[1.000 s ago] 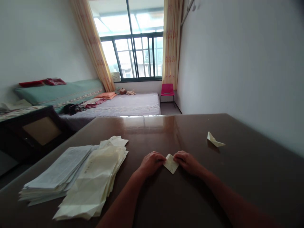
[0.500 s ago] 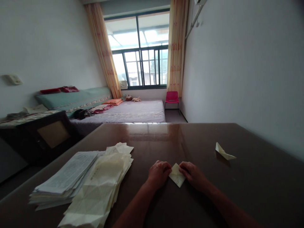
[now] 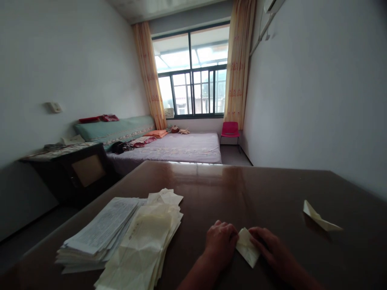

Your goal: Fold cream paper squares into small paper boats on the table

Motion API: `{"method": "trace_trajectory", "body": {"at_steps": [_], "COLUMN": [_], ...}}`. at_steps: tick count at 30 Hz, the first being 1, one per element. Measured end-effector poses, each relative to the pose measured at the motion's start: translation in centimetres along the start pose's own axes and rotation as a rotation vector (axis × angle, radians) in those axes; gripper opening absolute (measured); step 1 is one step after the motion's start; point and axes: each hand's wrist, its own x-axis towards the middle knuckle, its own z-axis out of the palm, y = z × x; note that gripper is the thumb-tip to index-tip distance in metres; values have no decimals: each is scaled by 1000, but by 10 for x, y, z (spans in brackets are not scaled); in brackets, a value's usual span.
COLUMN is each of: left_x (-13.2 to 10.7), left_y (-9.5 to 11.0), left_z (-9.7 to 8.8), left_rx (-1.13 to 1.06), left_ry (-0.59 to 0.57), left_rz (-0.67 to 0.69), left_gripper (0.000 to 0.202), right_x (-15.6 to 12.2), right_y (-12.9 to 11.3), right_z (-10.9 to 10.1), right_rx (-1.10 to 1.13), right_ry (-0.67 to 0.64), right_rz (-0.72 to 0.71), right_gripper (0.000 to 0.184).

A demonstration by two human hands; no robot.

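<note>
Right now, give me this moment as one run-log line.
left hand: grips folded paper | right hand: grips its other side | paper boat: apart, right | paper stacks: left

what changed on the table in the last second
Little changed: the camera tipped up, so everything sits lower in the picture. The left hand and right hand still pinch the small folded paper from either side on the table. The paper stacks and the folded boat lie where they were.

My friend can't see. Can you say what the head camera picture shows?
The left hand and right hand pinch a small folded paper on a dark table. A paper stack lies to the left, another folded paper shape to the right; a bed stands beyond.
</note>
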Motion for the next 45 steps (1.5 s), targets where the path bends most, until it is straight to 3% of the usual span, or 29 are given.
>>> {"method": "trace_trajectory", "body": {"at_steps": [10, 17, 22, 25, 31, 35, 42, 45], "left_x": [-1, 1, 6, 6, 3, 3, 1, 0], "left_y": [1, -3, -9, -11, -1, 8, 16, 18], "left_z": [0, -10, -16, -16, -10, -6, -4, -4], "left_rx": [21, 33, 9, -2, 160, 302, 375, 343], "left_ry": [36, -57, -130, -130, -21, 10, 32, 56], "left_rz": [31, 88, 153, 164, 120, 88, 15, 131], "left_gripper": [24, 18, 16, 20, 33, 31, 25, 16], "right_x": [0, 1, 4, 6, 5, 4, 4, 3], "right_y": [-9, -9, -14, -13, -15, -18, -22, -26], "right_z": [-8, -12, -32, -38, -24, -13, -12, -13], "right_rx": [-21, -68, 8, 37, -115, -231, -278, -304], "right_ry": [-35, -33, -215, -239, -74, 17, 46, 9], "right_rz": [-1, -40, -182, -196, -77, -9, -60, -97], "right_gripper": [31, 30, 26, 27, 24, 16, 15, 22]}}
